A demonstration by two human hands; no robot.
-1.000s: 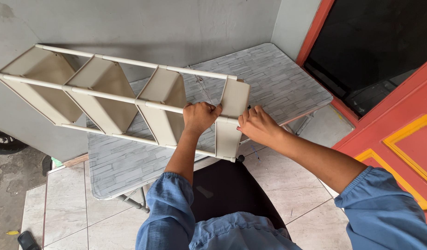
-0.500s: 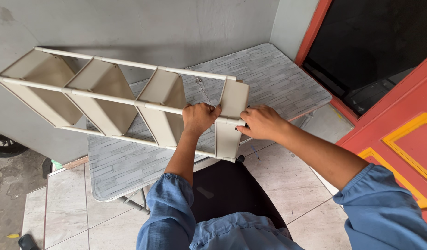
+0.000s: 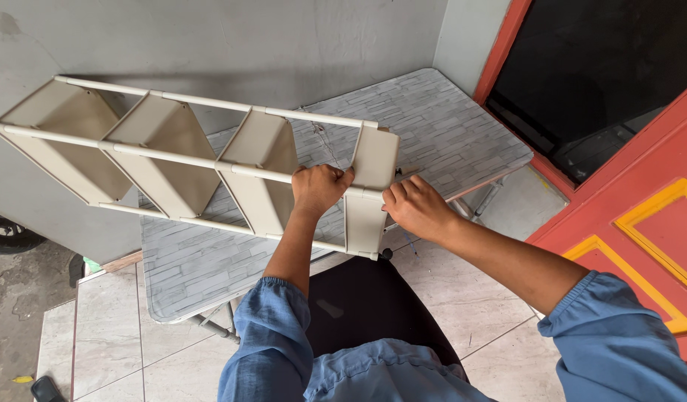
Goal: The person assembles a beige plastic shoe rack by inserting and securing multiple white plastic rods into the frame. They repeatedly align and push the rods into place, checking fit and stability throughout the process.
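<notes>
Outdoors, a cream shelf rack (image 3: 187,160) was held on its side above a folding table (image 3: 447,126); four shelf panels were seen fitted between white tubes (image 3: 209,102), so the frame appeared largely assembled. The left hand (image 3: 319,187) was closed in a fist round the near tube, just beside the end panel (image 3: 373,186); the right hand (image 3: 414,208) was pressed against the same panel's outer edge, fingers curled narrow, though whether anything small was pinched between them could not be told. The rack was tilted, its far end raised toward the grey wall (image 3: 246,45) and its near end low over the table's edge; whether any corner rested on the tabletop could not be made out. The work in hand was judged to be the seating of the end panel on its tubes; that joint looked close to finished, while the three panels further along seemed already set. No loose tubes or panels were visible on the table, which suggested little was left beyond this end. A black stool (image 3: 358,305) was seen below the arms on the tiled floor (image 3: 112,327); a red door (image 3: 641,216) stood at the right; blue sleeves (image 3: 272,350) were worn on both arms.
</notes>
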